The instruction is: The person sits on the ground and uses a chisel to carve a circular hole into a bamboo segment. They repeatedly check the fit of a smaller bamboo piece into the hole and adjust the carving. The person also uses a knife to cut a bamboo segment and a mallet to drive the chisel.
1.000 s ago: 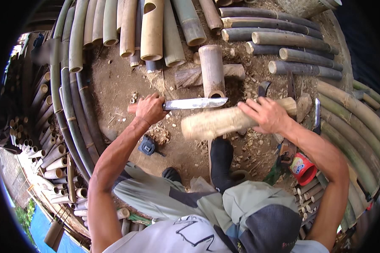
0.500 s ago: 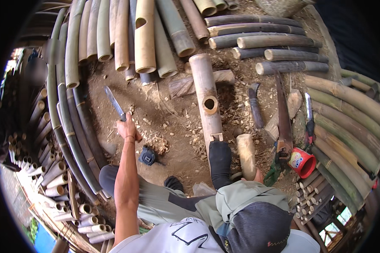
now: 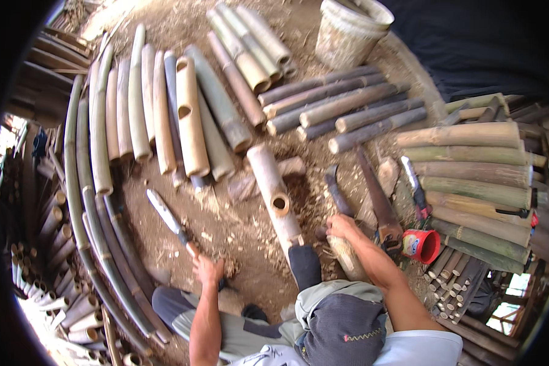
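Note:
My left hand (image 3: pixel 208 268) is low over the ground at the left, its fingers on the butt end of a long-bladed knife (image 3: pixel 165 212). The knife points up and left. My right hand (image 3: pixel 343 226) reaches across a thick pale wooden cylinder (image 3: pixel 346 259), its fingers curled against a dark round-ended piece (image 3: pixel 321 233); the grip is partly hidden. Just beyond lies a curved blade (image 3: pixel 337 194) with a dark handle. Between my hands, a bamboo length (image 3: pixel 265 168) with a round cut hole slopes over a wooden block (image 3: pixel 244 189). My dark-covered foot (image 3: pixel 305 265) rests on its near end.
Bamboo poles (image 3: pixel 189 122) lie in rows along the left, back and right. A saw (image 3: pixel 378 195), another knife (image 3: pixel 413 180) and a red tub (image 3: pixel 421 245) are at the right. A dirty white bucket (image 3: pixel 354 33) stands at the back. Wood chips litter the ground.
My left hand has drawn back, and more of the knife's handle shows. My right hand has moved from the cylinder's near end to its far end. The view has tilted farther ahead.

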`<state>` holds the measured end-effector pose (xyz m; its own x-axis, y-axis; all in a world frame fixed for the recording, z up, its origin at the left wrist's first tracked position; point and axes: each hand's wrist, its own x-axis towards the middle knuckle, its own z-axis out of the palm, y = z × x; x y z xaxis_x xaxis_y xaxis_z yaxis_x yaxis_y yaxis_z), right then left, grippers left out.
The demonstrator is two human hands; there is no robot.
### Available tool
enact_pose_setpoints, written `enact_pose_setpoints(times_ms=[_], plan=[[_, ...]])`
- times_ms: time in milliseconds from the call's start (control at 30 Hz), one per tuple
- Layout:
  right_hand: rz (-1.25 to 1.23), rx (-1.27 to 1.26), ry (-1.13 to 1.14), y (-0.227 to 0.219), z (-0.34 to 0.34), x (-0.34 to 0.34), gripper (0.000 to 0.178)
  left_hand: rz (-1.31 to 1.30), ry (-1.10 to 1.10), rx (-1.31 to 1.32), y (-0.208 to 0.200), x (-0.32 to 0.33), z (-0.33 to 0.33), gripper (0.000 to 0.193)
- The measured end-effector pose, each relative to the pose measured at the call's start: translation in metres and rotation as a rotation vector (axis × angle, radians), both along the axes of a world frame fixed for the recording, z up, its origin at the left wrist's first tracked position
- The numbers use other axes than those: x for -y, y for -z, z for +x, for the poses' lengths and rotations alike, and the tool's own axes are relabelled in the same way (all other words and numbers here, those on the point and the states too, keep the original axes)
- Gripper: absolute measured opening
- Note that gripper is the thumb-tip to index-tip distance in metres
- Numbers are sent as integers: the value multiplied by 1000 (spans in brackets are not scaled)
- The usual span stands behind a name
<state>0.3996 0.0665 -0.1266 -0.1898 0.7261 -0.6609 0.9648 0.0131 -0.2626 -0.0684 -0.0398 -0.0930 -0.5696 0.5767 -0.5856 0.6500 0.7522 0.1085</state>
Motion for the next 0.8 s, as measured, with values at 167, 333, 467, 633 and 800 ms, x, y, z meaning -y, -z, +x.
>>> enact_pose_setpoints(times_ms=[167, 333, 467, 633, 800], plan=[[181, -366, 592, -52, 38, -56, 20, -82, -152, 60, 18, 10, 2, 91], [697, -1097, 909, -276, -14, -203, 47, -248, -257, 90, 39, 33, -49, 102], [922, -876, 827, -383, -24, -225, 82, -358, -93, 84, 50, 24, -37, 102], [1055, -500, 452, -328, -11, -176, 61, -258, 257, 14, 41, 28, -1, 64], [410, 136, 397, -183, 47, -112, 61, 111, 613, -266, 31, 29, 29, 39]])
